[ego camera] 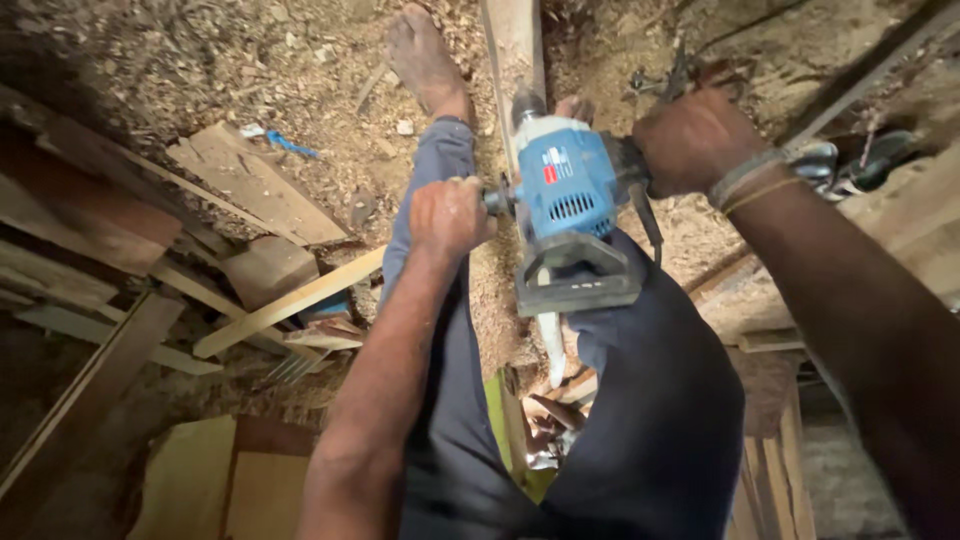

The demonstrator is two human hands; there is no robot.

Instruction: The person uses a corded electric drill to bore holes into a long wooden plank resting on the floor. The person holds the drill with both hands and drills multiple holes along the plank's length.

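A blue and grey electric drill [568, 215] is pointing down and away from the camera onto a long wooden plank [513, 50] that is running between the person's legs toward the top of the frame. Its chuck end is meeting the wood just beside the person's bare foot [425, 55], which is resting at the plank's left edge on a floor thick with sawdust [300, 70].

The left hand [447, 217] is closing in a fist around the drill's side handle, which is sticking out from the left of the blue body. The right hand [690, 140] is wrapping fully around the rear grip on the right, with a band of threads [748, 182] circling the wrist. A black power cord [645, 215] is dropping from the tool's back, past the grey D-shaped handle [578, 275] facing the camera.

The person is wearing dark trousers [650, 420], with the legs straddling the plank.

To the left, offcuts and boards are lying scattered: a flat pale board [250, 180], a square block [268, 270] and a long light-coloured batten [290, 303] slanting across them. A small blue scrap [290, 146] is lying in the shavings. To the right, more timber [900, 220] is stacking up near the right forearm.
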